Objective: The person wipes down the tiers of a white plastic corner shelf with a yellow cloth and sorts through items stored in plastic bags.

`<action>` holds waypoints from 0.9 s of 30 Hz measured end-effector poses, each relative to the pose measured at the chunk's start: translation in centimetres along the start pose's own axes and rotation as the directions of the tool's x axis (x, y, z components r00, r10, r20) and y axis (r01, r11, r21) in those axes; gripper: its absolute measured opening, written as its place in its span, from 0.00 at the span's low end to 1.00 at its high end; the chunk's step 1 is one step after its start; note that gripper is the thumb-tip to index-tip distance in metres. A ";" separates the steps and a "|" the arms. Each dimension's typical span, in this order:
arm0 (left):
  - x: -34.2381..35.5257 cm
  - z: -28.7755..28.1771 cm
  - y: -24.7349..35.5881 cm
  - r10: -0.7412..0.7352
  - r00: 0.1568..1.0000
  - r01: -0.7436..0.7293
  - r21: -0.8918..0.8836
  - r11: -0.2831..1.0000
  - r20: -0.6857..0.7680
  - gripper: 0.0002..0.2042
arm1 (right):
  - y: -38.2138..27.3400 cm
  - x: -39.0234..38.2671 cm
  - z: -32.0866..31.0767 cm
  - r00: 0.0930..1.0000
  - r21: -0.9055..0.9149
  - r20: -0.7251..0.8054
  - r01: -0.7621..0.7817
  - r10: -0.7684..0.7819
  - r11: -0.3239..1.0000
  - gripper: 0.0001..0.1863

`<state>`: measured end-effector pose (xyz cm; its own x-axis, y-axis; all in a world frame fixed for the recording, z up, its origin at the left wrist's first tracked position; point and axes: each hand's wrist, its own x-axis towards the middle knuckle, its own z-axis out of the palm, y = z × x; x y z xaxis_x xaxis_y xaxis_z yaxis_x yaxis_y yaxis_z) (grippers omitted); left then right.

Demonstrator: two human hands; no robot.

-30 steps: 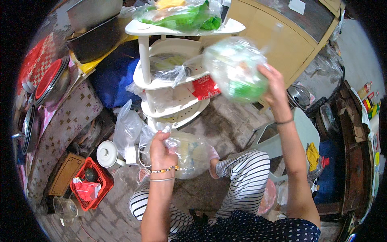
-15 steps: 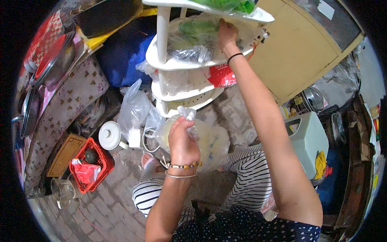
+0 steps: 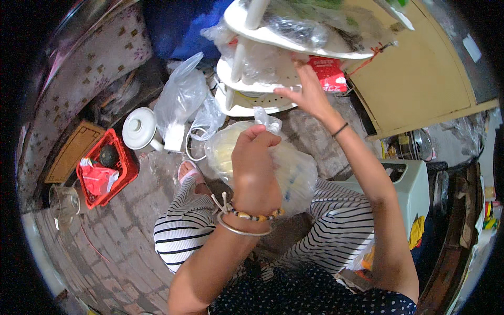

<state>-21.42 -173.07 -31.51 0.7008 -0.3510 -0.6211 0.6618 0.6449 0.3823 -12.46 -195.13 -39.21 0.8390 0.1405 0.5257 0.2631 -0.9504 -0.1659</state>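
Brick paving [image 3: 113, 247] runs under a crowded corner, with a white tiered plastic rack [image 3: 247, 84] standing against a yellowish cabinet [image 3: 420, 84]. Seen from above, the person sits with striped trousers over both knees.

Clenched into a fist, the left hand [image 3: 255, 170] grips the twisted neck of a clear plastic bag [image 3: 294, 173], which rests in the lap between the knees and holds something pale yellow; what exactly is inside cannot be made out through the film. Fingers spread and nearly flat, the right hand [image 3: 307, 94] reaches under the rack's upper tier toward the middle shelf; it holds nothing, and whether the fingertips touch the shelf cannot be told.

Three tiers of the rack show, the top one cut off by the rim. Bagged greens on it are blurred. One red packet [image 3: 328, 73] lies on the rack just beyond the right hand. Left of the knees stand one white lidded pot [image 3: 139, 128], one red crate [image 3: 107, 165] and one loose clear bag [image 3: 181, 97]. One white stool [image 3: 409, 189] sits at the right.
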 end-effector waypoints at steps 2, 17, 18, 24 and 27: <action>0.4 -0.8 0.0 0.002 1.000 -0.002 -0.006 1.000 0.000 0.13 | 0.4 3.3 2.2 0.957 0.099 0.193 -0.239 0.217 0.966 0.45; -0.3 -0.7 0.1 0.146 0.989 -0.147 0.048 0.988 0.032 0.12 | 1.0 3.8 3.7 0.898 0.111 0.125 -0.435 0.422 0.894 0.21; -0.2 -0.6 -0.2 0.137 0.990 -0.138 0.071 0.988 0.017 0.12 | 1.0 3.0 1.9 0.893 0.199 0.183 -0.444 0.412 0.874 0.20; 2.0 -3.3 -3.8 0.507 0.828 -0.560 0.393 0.730 0.237 0.13 | -3.8 -1.7 -8.1 0.805 0.458 0.352 -0.593 0.478 0.662 0.19; 0.3 -1.0 -2.5 0.003 1.000 -0.005 0.312 0.950 0.007 0.15 | -4.2 -4.7 -10.8 0.747 0.499 0.412 -0.664 0.521 0.557 0.19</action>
<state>-23.18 -174.07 -33.34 0.7048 -0.3533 -0.6152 0.7081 0.4025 0.5801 -22.65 -194.83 -31.96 0.9604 -0.2760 -0.0373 -0.1726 -0.4847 -0.8575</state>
